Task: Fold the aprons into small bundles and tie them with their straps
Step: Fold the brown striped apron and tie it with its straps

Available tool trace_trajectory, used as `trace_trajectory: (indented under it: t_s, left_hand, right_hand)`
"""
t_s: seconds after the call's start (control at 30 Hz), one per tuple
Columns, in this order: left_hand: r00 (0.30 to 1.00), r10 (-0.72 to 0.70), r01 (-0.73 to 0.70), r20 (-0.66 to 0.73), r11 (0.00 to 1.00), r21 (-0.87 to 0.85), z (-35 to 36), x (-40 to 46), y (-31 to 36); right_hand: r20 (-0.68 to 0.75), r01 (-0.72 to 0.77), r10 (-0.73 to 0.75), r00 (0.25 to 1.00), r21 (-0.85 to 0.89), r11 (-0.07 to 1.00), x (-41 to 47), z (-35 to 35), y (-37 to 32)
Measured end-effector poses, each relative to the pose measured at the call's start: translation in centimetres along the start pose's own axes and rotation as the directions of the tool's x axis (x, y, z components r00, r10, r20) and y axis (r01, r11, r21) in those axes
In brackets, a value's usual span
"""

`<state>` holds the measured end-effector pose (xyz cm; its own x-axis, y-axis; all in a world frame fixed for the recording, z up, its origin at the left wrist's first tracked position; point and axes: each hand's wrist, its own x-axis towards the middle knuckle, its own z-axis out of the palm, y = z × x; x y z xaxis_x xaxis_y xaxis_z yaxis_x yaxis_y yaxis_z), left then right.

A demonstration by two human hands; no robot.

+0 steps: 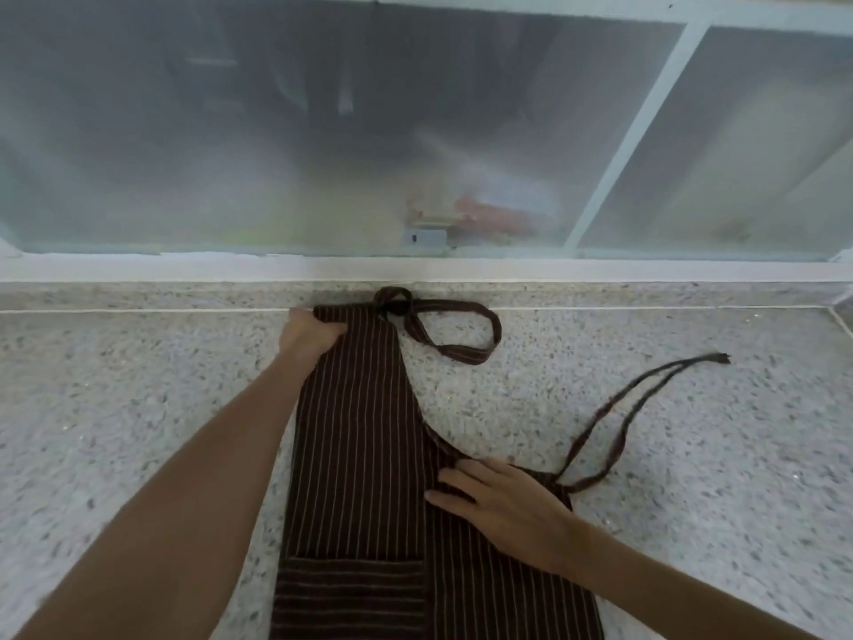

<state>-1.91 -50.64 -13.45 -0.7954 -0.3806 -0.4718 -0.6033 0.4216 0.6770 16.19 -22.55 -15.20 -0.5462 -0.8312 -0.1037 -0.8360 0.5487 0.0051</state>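
Note:
A dark brown apron with thin pale stripes (360, 445) lies lengthwise on the speckled stone counter, folded narrow, with a pocket panel near the bottom. My left hand (307, 332) grips its far top corner by the counter's back edge. My right hand (503, 505) presses flat on the apron's right side, fingers spread. The neck loop (461, 351) curls to the right of the top edge. Two thin waist straps (618, 422) trail away to the right from under my right hand.
The speckled counter (692, 455) stretches left and right of the apron. Behind it runs a white sill (184, 270) under a frosted sliding window (323, 131) with a white frame bar (637, 131). Blurred shapes show through the glass.

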Motion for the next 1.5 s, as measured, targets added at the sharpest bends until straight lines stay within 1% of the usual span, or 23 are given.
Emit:
trace_trajectory:
  t_s: [0.1, 0.17, 0.37, 0.47, 0.5, 0.53, 0.6, 0.63, 0.67, 0.7, 0.73, 0.83, 0.9, 0.97, 1.03, 1.1, 1.13, 1.2, 1.3, 1.33, 1.4, 1.47, 1.5]
  left_hand:
    - [0.997, -0.07, 0.074, 0.033, 0.984, -0.165, 0.3, -0.1, 0.8]
    - [0.994, -0.048, 0.068, 0.098, 0.975, -0.212, -0.3, -0.8, 1.8]
    - [0.949, 0.291, -0.268, 0.118, 0.946, -0.181, -4.2, -5.1, 4.9]
    - [0.891, 0.438, -0.421, 0.116, 0.895, -0.148, -6.7, -7.1, 5.8]
    - [0.878, 0.464, -0.447, 0.12, 0.883, -0.144, -7.4, -7.8, 6.1]
    - [0.867, 0.478, -0.461, 0.139, 0.877, -0.137, -8.5, -8.8, 5.9]
    - [0.837, 0.494, -0.467, 0.236, 0.869, -0.161, -9.5, -10.7, 5.2]
    - [0.812, 0.498, -0.468, 0.304, 0.867, -0.169, -9.8, -11.8, 4.5]
    - [0.794, 0.478, -0.46, 0.375, 0.876, -0.142, -10.1, -12.7, 3.3]
    - [0.782, 0.443, -0.449, 0.438, 0.888, -0.097, -10.1, -13.3, 2.0]
    - [0.776, 0.402, -0.448, 0.486, 0.894, -0.024, -9.8, -13.6, 0.5]
    - [0.861, 0.274, -0.354, 0.429, 0.928, 0.118, -7.8, -13.6, -4.9]
    - [0.945, 0.133, -0.149, 0.3, 0.988, 0.032, -6.3, -13.5, -7.5]
    - [0.976, -0.011, 0.031, 0.218, 0.996, -0.087, -4.8, -13.4, -8.3]
    - [0.971, -0.086, 0.11, 0.221, 0.989, -0.098, -3.4, -13.2, -8.0]
    - [0.974, -0.076, 0.079, 0.212, 0.997, -0.004, -2.7, -13.1, -7.4]
    - [0.975, -0.071, 0.067, 0.211, 0.997, 0.023, -2.7, -13.2, -6.8]
    - [0.972, -0.04, 0.031, 0.232, 0.999, 0.042, -2.7, -13.0, -5.5]
    - [0.96, 0.015, -0.008, 0.279, 1.0, -0.028, -3.4, -13.4, -2.6]
    - [0.952, 0.021, 0.011, 0.306, 0.995, -0.104, -3.8, -13.7, -1.3]
    - [0.93, 0.021, 0.092, 0.367, 0.954, -0.287, -4.7, -14.5, 1.2]
    - [0.911, 0.022, 0.175, 0.412, 0.883, -0.435, -5.6, -15.0, 3.1]
    - [0.899, 0.03, 0.214, 0.437, 0.841, -0.497, -6.0, -15.2, 4.0]
  right_hand:
    - [-0.007, -0.076, 0.077, 0.997, 0.104, 0.992, -0.1, 0.7, -0.5]
    - [0.027, -0.137, 0.135, 0.991, 0.108, 0.985, 0.4, 0.8, -0.6]
    - [0.18, -0.379, 0.342, 0.922, 0.241, 0.894, 4.7, -0.6, 2.7]
    - [0.125, -0.53, 0.522, 0.844, 0.35, 0.773, 7.7, -2.1, 5.0]
    - [0.014, -0.554, 0.612, 0.791, 0.442, 0.706, 8.2, -2.7, 5.4]
    - [-0.138, -0.538, 0.72, 0.68, 0.573, 0.618, 8.6, -3.9, 5.0]
    - [-0.317, -0.401, 0.886, 0.339, 0.803, 0.441, 8.3, -6.0, 4.2]
    - [-0.391, -0.298, 0.9, 0.193, 0.851, 0.433, 7.7, -7.0, 3.9]
    - [-0.429, -0.219, 0.895, 0.12, 0.868, 0.445, 7.2, -7.8, 3.7]
    - [-0.456, -0.177, 0.883, 0.114, 0.865, 0.47, 6.8, -8.5, 3.5]
    - [-0.469, -0.17, 0.868, 0.161, 0.854, 0.492, 6.6, -9.0, 3.5]
    - [-0.427, -0.321, 0.808, 0.406, 0.761, 0.564, 6.4, -8.8, 2.8]
    - [-0.322, -0.459, 0.775, 0.543, 0.659, 0.595, 6.2, -7.9, 2.0]
    - [-0.161, -0.55, 0.786, 0.597, 0.631, 0.547, 6.3, -6.7, 1.5]
    - [0.118, -0.599, 0.819, 0.562, 0.741, 0.304, 7.2, -6.2, 1.1]
    - [0.45, -0.625, 0.731, 0.513, 0.779, -0.041, 8.3, -6.2, 0.6]
    - [0.551, -0.632, 0.667, 0.501, 0.76, -0.153, 8.9, -6.2, 0.4]
    - [0.605, -0.6, 0.621, 0.498, 0.758, -0.256, 9.8, -5.8, 0.2]
    - [0.515, -0.551, 0.693, 0.504, 0.81, -0.202, 10.3, -7.0, 0.9]
    - [0.516, -0.503, 0.686, 0.513, 0.828, -0.246, 10.3, -7.6, 1.3]
    - [0.597, -0.325, 0.563, 0.572, 0.795, -0.512, 10.0, -9.0, 2.4]
    - [0.648, -0.142, 0.374, 0.663, 0.6, -0.787, 9.4, -10.4, 3.2]
    - [0.647, -0.085, 0.3, 0.701, 0.494, -0.865, 9.1, -11.1, 3.4]
